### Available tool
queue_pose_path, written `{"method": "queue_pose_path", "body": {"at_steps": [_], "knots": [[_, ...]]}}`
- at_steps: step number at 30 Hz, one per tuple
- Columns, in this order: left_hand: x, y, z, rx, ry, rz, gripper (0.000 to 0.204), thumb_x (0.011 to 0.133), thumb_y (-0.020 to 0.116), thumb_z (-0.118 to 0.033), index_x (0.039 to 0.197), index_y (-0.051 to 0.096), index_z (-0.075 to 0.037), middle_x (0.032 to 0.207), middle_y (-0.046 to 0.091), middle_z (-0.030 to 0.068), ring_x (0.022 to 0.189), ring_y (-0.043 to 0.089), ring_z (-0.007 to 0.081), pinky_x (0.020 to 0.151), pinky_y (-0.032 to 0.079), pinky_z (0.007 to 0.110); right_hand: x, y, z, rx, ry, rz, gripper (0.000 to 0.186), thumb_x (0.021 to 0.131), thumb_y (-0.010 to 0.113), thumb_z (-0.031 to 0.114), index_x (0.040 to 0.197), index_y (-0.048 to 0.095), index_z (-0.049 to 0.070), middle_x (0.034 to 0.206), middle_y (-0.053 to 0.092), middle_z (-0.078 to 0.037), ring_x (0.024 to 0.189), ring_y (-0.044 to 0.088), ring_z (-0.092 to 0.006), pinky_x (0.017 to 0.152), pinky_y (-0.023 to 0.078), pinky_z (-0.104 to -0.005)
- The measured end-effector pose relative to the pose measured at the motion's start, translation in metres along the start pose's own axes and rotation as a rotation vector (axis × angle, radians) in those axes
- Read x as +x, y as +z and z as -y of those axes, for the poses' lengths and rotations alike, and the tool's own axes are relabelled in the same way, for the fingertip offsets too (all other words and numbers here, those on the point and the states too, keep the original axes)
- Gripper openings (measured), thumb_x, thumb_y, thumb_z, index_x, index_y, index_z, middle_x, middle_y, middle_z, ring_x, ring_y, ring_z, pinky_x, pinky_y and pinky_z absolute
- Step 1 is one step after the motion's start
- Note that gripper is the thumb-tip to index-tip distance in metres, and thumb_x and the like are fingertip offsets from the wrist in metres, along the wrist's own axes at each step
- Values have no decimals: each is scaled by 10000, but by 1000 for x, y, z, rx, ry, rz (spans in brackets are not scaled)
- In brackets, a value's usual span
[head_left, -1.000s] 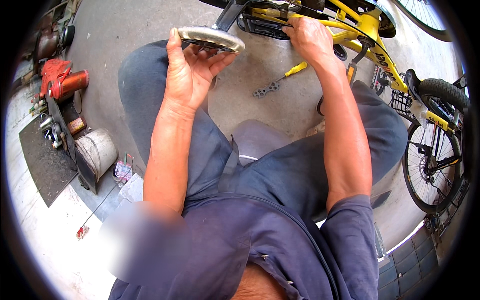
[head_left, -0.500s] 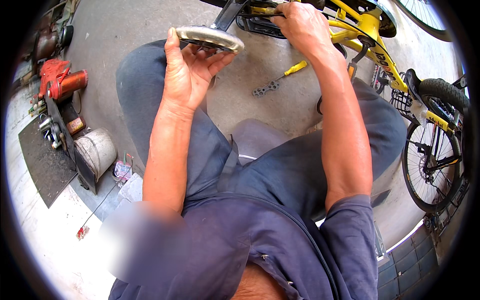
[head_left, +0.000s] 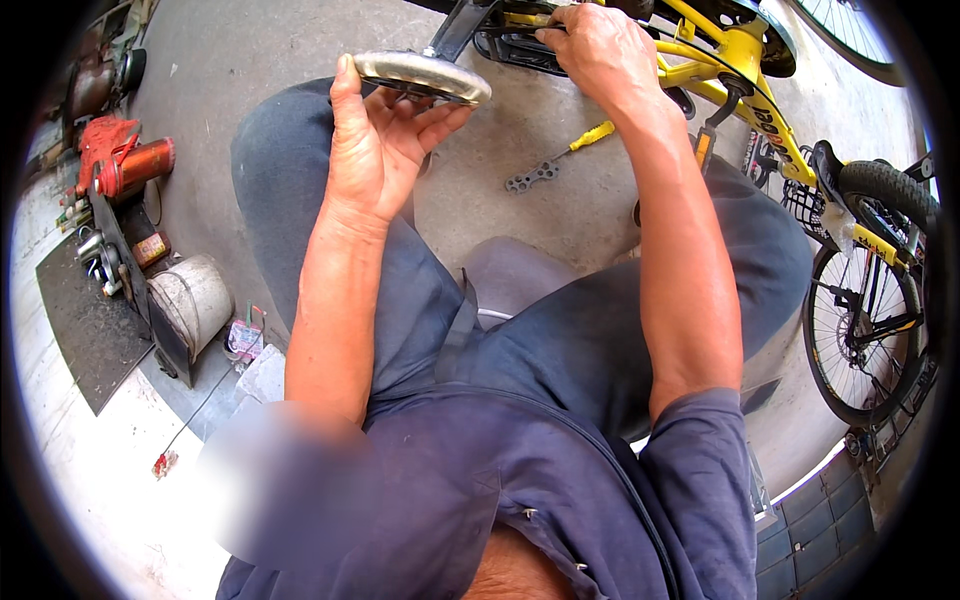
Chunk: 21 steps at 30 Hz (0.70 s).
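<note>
My left hand [head_left: 380, 150] holds a small wheel [head_left: 420, 75] with a pale rim, which is attached to a black bracket [head_left: 458, 28] at the top of the view. To the right, my right hand [head_left: 605, 60] is closed at the rear part of a yellow bicycle frame [head_left: 742, 58], by a black chain guard; what its fingertips grip is hidden. On the concrete floor between my legs lie a yellow-handled screwdriver [head_left: 592, 138] and a flat grey spanner with several holes [head_left: 532, 177].
Another bicycle wheel [head_left: 855, 335] stands at the right, and one more [head_left: 850, 30] is at the top right. At the left are a red cylinder [head_left: 140, 165], assorted tools, a white bucket [head_left: 190, 305] and a dark mat [head_left: 85, 330]. My bent knees frame the floor.
My right hand has moved up and to the left along the bicycle, its fingers drawing closer to the bracket. My left hand and the small wheel stay almost where they were.
</note>
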<state>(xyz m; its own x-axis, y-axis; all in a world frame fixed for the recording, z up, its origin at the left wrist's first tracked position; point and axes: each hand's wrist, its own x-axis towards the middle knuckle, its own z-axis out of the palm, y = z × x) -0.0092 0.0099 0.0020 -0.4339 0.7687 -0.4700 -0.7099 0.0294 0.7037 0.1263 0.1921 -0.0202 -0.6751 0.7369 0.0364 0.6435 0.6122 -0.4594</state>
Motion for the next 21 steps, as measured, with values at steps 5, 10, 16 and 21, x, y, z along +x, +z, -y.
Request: {"method": "queue_pose_path", "body": {"at_steps": [5,10,16,21], "knots": [[1,-2,0,-16,-17,2,788,840,509,-693,1104,497,49,1000,527,133,1008,623,332,949,519,483,-6,5,-2,-13,36,-25,180,792,666,234,783,696,57,736,660,-181,757,658,-349,716,509,-459],[1,-2,0,-12,-15,5,804,836,512,-697,1110,494,59,1004,527,138,1026,613,336,957,513,488,-7,13,-14,-101,87,83,287,850,643,339,1008,710,109,903,690,-159,903,648,-339,791,498,-437],[1,-4,1,10,-11,7,837,827,520,-702,1123,476,80,1043,527,167,1038,607,355,965,508,490,-18,44,-43,-109,178,179,323,870,611,384,1001,705,104,938,689,-160,938,644,-341,812,495,-445],[0,-1,1,35,0,3,868,819,529,-705,1151,449,93,1072,524,196,1057,602,373,964,508,489,-14,70,-51,-139,296,289,339,890,581,400,1011,689,103,995,686,-146,966,640,-339,814,503,-444]]}}
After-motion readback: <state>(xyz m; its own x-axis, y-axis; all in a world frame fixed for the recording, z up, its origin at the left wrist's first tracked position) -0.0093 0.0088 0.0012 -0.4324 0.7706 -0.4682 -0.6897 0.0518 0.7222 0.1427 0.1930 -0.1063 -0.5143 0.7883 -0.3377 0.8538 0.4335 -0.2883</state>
